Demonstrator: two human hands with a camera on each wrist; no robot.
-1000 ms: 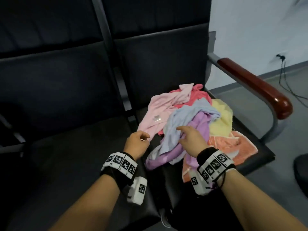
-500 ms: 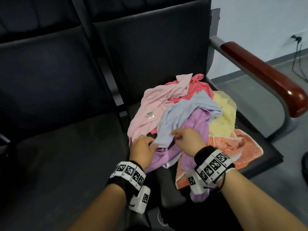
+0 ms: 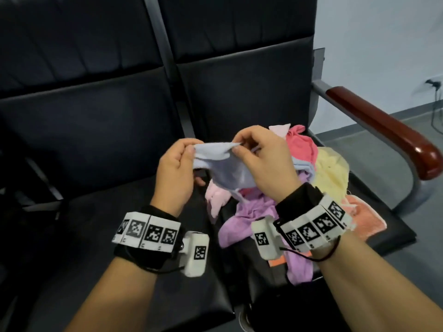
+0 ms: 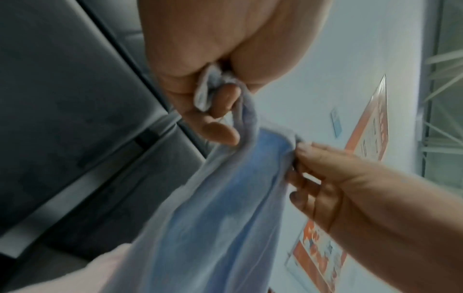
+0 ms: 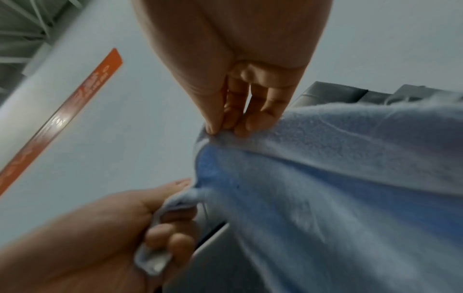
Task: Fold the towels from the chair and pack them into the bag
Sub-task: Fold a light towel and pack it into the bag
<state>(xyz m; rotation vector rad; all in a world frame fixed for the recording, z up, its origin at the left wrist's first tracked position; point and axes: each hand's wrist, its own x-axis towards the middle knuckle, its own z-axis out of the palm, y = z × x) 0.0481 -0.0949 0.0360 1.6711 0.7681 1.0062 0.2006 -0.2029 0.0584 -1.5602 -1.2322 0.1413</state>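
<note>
1. Holding the blue towel point(image 3: 223, 168) up above the seat, both hands are raised in front of the chair back; half a second ago they were down on the pile, so the first towel has just been lifted clear at its top edge.
2. Left hand point(image 3: 176, 168): fingers curled, a corner of the towel bunched in the fist. The left wrist view shows cloth tucked under the fingers point(image 4: 220, 103).
3. Right hand point(image 3: 263, 159): thumb and fingertips point(image 5: 253, 123) pinch the top hem just beside the left hand.
4. The towel hangs slack between the two grips. Its lower part still drapes onto the pile, so it is not fully free.
5. Below and behind the hands, the rest of the pile sits on the right-hand chair point(image 3: 393, 238) seat: purple towel point(image 3: 242, 212), pale pink towel point(image 3: 215, 197), red towel point(image 3: 299, 144), yellow towel point(image 3: 330, 173), orange towel point(image 3: 364, 216) at the front edge.
6. Judgement: the task is at its start, nothing folded. The grips are close together; the hands likely need to slide apart to find both corners before a fold.
7. A dark shape sits low between the seats; whether it is the bag I cannot tell.
8. Farthest: the wooden armrest point(image 3: 388, 130) and a pale wall point(image 3: 383, 44).
</note>
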